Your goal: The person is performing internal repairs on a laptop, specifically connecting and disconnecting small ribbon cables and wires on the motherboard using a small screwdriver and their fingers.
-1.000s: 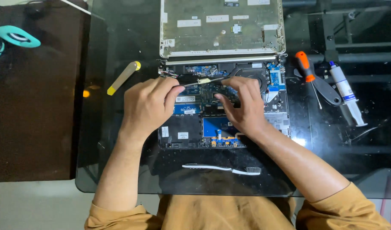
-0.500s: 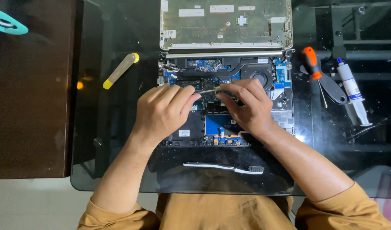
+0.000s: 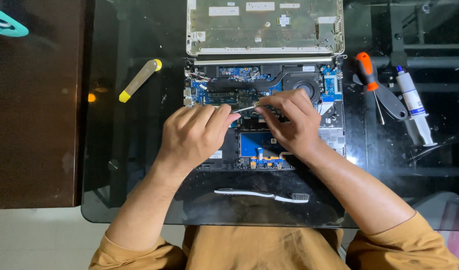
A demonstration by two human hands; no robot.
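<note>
An opened laptop base [image 3: 334,135] lies on a dark glass table, showing its blue circuit boards and fan [image 3: 303,85]. My left hand [image 3: 197,132] rests over the middle of the base and grips a thin metal tool [image 3: 245,108] that points right. My right hand [image 3: 292,122] pinches at the tool's tip over the main board. What lies under the fingertips is hidden.
The removed bottom cover [image 3: 264,27] lies beyond the base. A toothbrush [image 3: 262,194] lies in front of it. A yellow-tipped pry tool [image 3: 139,80] is at the left. An orange-handled screwdriver [image 3: 367,70], a black pick [image 3: 392,102] and a syringe [image 3: 414,105] lie at the right. A dark wooden table [image 3: 34,125] adjoins on the left.
My hands have drawn together over the main board, and the thin tool now shows between them. The head view has shifted slightly to the right.
</note>
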